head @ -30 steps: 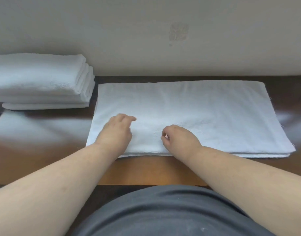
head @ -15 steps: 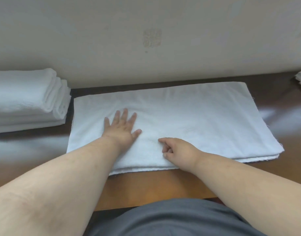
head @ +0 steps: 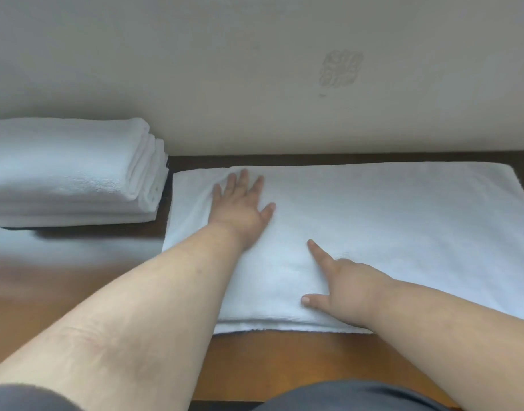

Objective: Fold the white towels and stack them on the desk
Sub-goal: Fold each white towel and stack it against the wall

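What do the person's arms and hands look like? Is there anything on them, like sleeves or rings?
Both forearms are bare right up to the frame edge. No rings, watch or gloves show on the left hand or right hand. A bit of dark grey sleeve shows at the bottom left. The nails are short and plain.

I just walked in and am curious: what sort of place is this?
Probably a hotel or laundry work spot, though that is a guess: a wooden desk against a plain wall, with a stack of folded white towels.
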Tool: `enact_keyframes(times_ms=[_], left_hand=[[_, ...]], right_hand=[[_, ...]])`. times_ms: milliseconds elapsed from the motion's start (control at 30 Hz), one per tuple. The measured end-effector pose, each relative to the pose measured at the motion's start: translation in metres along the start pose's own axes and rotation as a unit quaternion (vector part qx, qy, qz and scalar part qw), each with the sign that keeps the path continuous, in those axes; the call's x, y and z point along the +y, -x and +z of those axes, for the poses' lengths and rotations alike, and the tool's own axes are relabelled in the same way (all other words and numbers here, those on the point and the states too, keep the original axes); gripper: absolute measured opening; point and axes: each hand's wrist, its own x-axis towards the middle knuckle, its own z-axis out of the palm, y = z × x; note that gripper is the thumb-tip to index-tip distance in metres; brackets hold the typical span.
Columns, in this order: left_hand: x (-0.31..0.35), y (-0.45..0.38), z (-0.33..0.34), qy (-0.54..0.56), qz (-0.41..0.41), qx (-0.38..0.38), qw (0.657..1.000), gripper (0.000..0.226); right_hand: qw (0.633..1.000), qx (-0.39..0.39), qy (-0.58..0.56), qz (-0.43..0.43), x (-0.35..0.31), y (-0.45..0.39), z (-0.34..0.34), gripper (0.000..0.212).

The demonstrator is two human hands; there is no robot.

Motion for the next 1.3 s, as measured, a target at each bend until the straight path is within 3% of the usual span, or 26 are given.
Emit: enact_keyframes(times_ms=[133, 233, 333, 433, 567, 667, 800, 933, 1033, 1133, 1300], left_hand=[[-0.059, -0.019, -0.01, -0.015, -0.07, -0.002, 0.997, 0.072], [-0.058, -0.02, -0.015, -0.006, -0.119, 0.001, 0.993, 0.066], [-0.017, 0.008, -0.011, 0.029, -0.071, 0.02, 0.997, 0.067], [-0.003, 0.048, 0.007, 0.019, -0.053, -0.007, 0.998, 0.075], [-0.049, 0.034, 0.002, 0.017, -0.116, -0.023, 0.993, 0.091], [-0.072, 0.014, -0.01, 0.021, -0.087, -0.063, 0.994, 0.093], [-0.054, 0.028, -0.01, 0.033, -0.149, -0.065, 0.986, 0.08], [-0.024, 0.103, 0.012, 0.052, 0.015, -0.016, 0.998, 0.066], [-0.042, 0.153, 0.021, -0.009, -0.004, -0.063, 0.998, 0.068], [-0.043, 0.151, 0.005, -0.055, -0.037, -0.114, 0.991, 0.067], [0.019, 0.128, -0.027, -0.051, 0.136, -0.182, 0.973, 0.074]], right_hand=[[0.999, -0.003, 0.033, 0.027, -0.008, -0.003, -0.001, 0.101], [0.998, -0.015, 0.053, 0.041, -0.013, -0.003, -0.001, 0.101], [0.991, -0.009, 0.116, 0.062, -0.024, -0.003, -0.008, 0.103], [0.973, 0.065, 0.218, 0.033, -0.039, -0.004, -0.01, 0.101], [0.991, -0.022, 0.128, -0.014, -0.039, -0.003, -0.004, 0.085], [0.994, -0.013, 0.104, -0.011, -0.035, -0.004, 0.004, 0.086], [0.995, -0.007, 0.1, -0.007, -0.037, -0.005, 0.008, 0.1], [0.995, -0.001, 0.099, 0.002, -0.037, -0.006, 0.007, 0.106], [0.997, 0.019, 0.07, -0.013, -0.035, -0.001, 0.009, 0.107], [0.998, 0.056, 0.018, -0.022, -0.027, 0.008, 0.008, 0.102], [0.996, 0.074, -0.034, 0.019, -0.01, 0.03, 0.019, 0.093]])
